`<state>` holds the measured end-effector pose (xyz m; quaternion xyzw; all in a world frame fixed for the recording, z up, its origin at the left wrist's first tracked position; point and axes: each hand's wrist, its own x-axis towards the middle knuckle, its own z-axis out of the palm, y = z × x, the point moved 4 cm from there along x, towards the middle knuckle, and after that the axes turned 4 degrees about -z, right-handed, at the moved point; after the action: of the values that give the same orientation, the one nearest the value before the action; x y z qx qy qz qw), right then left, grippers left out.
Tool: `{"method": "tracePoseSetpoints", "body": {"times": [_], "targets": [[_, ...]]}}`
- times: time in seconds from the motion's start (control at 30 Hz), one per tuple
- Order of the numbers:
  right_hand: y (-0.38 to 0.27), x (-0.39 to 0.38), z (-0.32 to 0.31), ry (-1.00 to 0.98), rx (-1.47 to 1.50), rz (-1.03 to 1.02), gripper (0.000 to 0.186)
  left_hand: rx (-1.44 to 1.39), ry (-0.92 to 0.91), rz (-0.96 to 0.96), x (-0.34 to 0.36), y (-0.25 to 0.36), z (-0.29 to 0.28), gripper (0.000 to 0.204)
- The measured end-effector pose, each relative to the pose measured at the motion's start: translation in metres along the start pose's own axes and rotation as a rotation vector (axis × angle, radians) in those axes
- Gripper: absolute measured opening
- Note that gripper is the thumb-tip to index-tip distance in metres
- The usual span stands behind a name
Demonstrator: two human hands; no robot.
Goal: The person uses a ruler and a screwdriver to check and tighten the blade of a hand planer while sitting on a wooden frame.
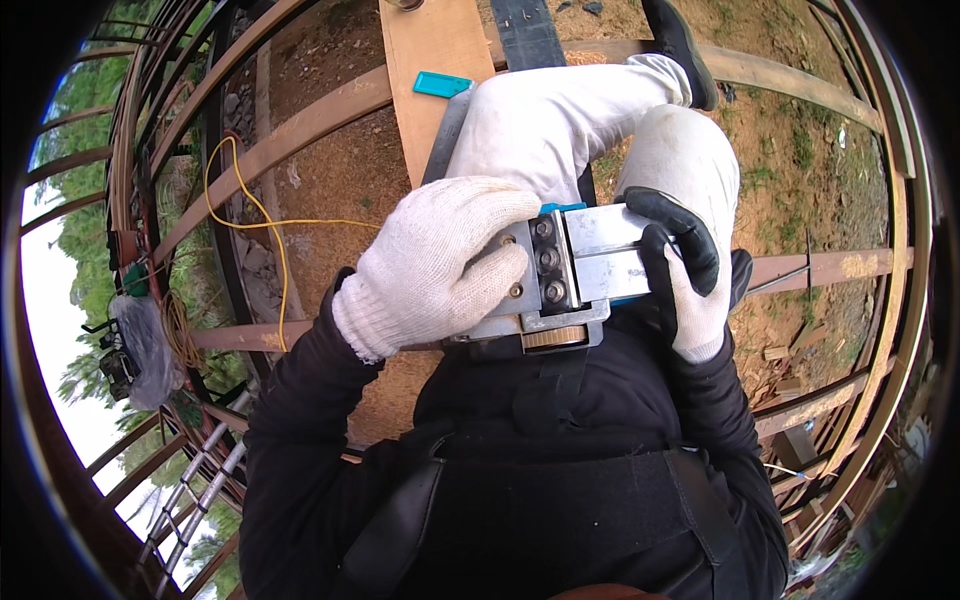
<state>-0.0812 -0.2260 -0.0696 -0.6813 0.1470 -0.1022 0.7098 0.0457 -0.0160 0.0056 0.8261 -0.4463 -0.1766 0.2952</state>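
An upturned power planer point(548, 258) with a teal body, a silver sole and a bolted blade holder rests over my lap. My left hand point(440, 260), in a white knitted glove, is closed on its left end, thumb and fingertips at the metal edge. My right hand point(688, 275), in a white glove with dark-coated fingers, grips the right end, fingers curled over the sole plate. Just beyond my left knee, a small teal plastic piece point(440, 84) lies on a wooden board point(425, 130) beside a grey metal strip.
My legs in white trousers bend ahead on timber beams point(820, 85) above dirt ground. A yellow cord point(280, 270) runs at left, near a plastic-wrapped bundle point(145, 355) and a metal ladder point(195, 500). Wooden framing curves along both sides, with offcuts at lower right.
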Motion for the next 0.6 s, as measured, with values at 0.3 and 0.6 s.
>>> {"method": "tracePoseSetpoints", "body": {"times": [0.3,0.6], "targets": [[0.005,0.004,0.007,0.01,0.065,-0.066,0.031,-0.029,-0.008,-0.014,0.0,-0.009,0.0,0.037],[-0.002,0.004,0.006,-0.02,-0.027,-0.089,0.033,-0.223,-0.146,-0.168,0.015,-0.022,0.004,0.029]]}}
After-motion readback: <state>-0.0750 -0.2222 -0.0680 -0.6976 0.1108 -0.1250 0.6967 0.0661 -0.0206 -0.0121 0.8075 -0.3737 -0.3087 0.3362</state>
